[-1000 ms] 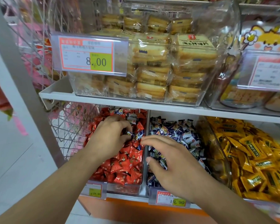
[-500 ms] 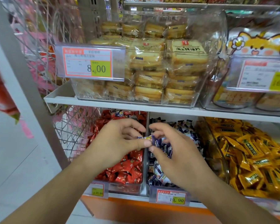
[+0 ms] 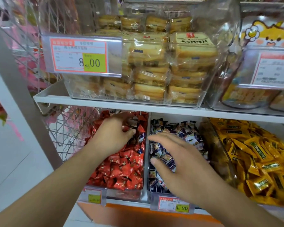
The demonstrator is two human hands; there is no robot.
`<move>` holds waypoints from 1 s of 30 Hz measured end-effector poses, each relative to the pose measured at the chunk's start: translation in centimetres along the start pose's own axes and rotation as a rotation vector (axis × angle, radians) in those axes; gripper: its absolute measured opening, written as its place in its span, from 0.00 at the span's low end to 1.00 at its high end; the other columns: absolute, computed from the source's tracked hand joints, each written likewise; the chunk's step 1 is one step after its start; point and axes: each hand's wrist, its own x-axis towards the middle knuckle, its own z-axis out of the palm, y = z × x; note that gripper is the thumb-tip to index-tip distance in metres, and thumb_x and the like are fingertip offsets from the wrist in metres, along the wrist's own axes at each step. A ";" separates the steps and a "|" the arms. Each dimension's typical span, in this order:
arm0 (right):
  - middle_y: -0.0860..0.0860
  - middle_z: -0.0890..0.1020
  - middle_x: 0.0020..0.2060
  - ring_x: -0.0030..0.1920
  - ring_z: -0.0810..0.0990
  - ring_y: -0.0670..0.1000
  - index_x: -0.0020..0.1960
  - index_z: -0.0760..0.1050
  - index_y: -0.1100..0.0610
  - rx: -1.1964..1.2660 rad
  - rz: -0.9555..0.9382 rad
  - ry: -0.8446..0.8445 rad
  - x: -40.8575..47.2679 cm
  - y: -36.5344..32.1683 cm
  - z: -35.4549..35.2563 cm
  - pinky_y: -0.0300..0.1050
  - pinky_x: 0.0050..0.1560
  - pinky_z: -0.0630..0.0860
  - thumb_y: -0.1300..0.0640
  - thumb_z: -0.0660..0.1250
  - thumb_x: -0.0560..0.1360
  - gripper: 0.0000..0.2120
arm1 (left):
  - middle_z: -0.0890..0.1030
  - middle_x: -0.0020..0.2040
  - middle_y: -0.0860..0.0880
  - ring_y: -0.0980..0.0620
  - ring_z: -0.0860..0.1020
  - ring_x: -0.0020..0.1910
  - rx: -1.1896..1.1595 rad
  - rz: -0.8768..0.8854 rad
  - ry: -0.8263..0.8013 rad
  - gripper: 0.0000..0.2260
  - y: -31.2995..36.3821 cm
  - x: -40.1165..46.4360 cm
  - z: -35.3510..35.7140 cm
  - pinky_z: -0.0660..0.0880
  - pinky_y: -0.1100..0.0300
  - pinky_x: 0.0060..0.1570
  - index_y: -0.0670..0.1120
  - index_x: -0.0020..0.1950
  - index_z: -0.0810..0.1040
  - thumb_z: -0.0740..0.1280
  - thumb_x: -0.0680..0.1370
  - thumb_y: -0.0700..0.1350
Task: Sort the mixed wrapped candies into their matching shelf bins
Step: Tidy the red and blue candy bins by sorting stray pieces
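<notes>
Candies fill three clear bins on the lower shelf. Your left hand is in the red candy bin at 9 o'clock, fingers curled into the pile near some blue-white candies; I cannot tell if it grips one. Your right hand hovers with fingers spread and relaxed over the blue-white candy bin. Yellow candies lie at 3 o'clock.

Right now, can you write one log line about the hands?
left hand: reaching among blue strays in red candy bin | right hand: open over blue candy bin
</notes>
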 end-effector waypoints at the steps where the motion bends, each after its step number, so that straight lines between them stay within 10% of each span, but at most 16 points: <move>1: 0.27 0.58 0.75 0.66 0.49 0.22 0.79 0.58 0.35 -0.005 -0.026 -0.022 0.2 -0.3 0.3 0.19 0.64 0.44 0.41 0.60 0.84 0.25 | 0.80 0.66 0.55 0.52 0.78 0.65 0.044 0.017 -0.009 0.26 -0.3 0.4 0.4 0.69 0.66 0.59 0.54 0.75 0.72 0.73 0.78 0.52; 12: 0.27 0.60 0.71 0.68 0.53 0.25 0.77 0.61 0.36 -0.013 -0.068 -0.022 0.7 -0.5 1.6 0.16 0.62 0.45 0.42 0.59 0.85 0.22 | 0.73 0.72 0.54 0.46 0.69 0.73 0.415 0.058 -0.009 0.31 -1.5 1.5 1.3 0.65 0.43 0.70 0.65 0.76 0.67 0.73 0.75 0.60; 22: 0.26 0.60 0.70 0.72 0.54 0.29 0.77 0.61 0.36 -0.027 -0.049 -0.020 0.7 -0.6 1.8 0.17 0.63 0.46 0.42 0.59 0.84 0.22 | 0.85 0.58 0.54 0.46 0.79 0.61 0.417 0.200 0.119 0.14 -1.8 1.4 1.6 0.71 0.48 0.64 0.59 0.60 0.84 0.75 0.74 0.50; 30: 0.27 0.63 0.71 0.68 0.56 0.27 0.76 0.62 0.37 0.010 -0.023 -0.014 0.6 -0.7 1.5 0.16 0.61 0.48 0.43 0.61 0.84 0.22 | 0.86 0.54 0.52 0.51 0.83 0.52 0.086 0.149 0.217 0.16 -0.6 -0.3 -0.6 0.75 0.63 0.49 0.54 0.64 0.83 0.75 0.77 0.49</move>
